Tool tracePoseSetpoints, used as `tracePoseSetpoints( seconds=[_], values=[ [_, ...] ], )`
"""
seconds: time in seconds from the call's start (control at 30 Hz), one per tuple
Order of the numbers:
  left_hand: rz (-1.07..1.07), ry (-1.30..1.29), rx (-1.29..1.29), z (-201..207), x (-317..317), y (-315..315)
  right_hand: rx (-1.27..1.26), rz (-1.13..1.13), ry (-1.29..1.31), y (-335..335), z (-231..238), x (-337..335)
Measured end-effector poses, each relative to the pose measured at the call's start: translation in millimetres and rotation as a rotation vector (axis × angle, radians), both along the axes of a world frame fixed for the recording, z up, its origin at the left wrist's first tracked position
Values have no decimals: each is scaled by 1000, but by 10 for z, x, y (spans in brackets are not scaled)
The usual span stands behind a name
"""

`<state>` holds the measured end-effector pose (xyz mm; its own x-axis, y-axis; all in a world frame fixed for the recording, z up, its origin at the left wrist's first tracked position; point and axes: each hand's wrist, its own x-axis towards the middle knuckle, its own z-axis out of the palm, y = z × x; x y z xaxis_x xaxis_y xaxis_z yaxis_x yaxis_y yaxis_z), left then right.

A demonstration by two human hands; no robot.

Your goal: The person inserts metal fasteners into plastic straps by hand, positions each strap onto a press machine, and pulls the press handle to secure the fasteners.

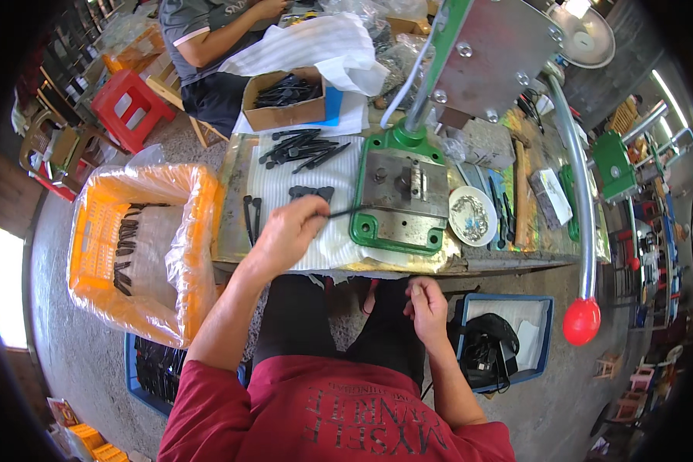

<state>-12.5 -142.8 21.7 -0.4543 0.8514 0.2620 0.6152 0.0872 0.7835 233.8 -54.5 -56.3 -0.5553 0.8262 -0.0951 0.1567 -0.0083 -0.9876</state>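
My left hand [294,232] is closed around a thin black rod-like part [343,212], whose end reches toward the metal block [408,192] on the green hand press [399,231]. My right hand [426,306] is curled closed over my thigh, just in front of the table edge; whether anything is inside it is hidden. Beyond my left hand several black parts [309,192] lie together on a white foam sheet [273,182], with a larger pile of black parts [300,148] farther back. Two slim black pieces [252,218] lie to the left.
An orange crate [94,246] lined with plastic stands left, black pieces inside. Right of the press are a white bowl [472,216] of small metal pieces and the red-knobbed lever [582,321]. Behind sit a cardboard box [283,115] and another person [208,46]. Blue bins [543,339] stand below.
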Motion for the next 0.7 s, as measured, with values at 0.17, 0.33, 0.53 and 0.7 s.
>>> tracePoseSetpoints(
  seconds=[0.17,0.33,0.53,0.7],
  values=[
    [-253,11,34,-5,445,-113,180,-40,221,-73,444,-220],
    [-348,-46,31,3,649,-104,313,120,42,-50,494,-103],
    [-236,-974,124,-144,857,-27,-134,25,377,-185,414,-78],
    [-234,-1156,176,-318,1117,78,-413,-40,506,-296,385,-126]
  ],
)
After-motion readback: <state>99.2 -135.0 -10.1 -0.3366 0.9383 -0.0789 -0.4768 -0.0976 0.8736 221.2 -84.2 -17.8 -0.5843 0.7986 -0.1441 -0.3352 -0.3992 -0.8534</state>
